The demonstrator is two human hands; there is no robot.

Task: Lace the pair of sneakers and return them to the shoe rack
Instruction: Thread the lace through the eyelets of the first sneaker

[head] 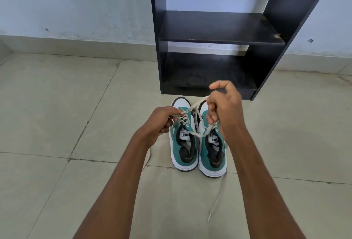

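Note:
Two teal, white and black sneakers stand side by side on the floor, toes toward the rack: the left sneaker [183,143] and the right sneaker [213,155]. A cream lace [196,105] runs through the left sneaker's lower eyelets. My left hand [162,122] pinches that lace at the eyelets on the shoe's left side. My right hand [223,109] holds the other stretch of the lace, pulled up and to the right above the right sneaker. Loose lace ends trail on the floor at the left [146,159] and at the right [216,202].
A black shoe rack [221,40] with two open shelves stands against the pale wall, just beyond the sneakers' toes. The floor [76,105] is beige tile with dark grout lines.

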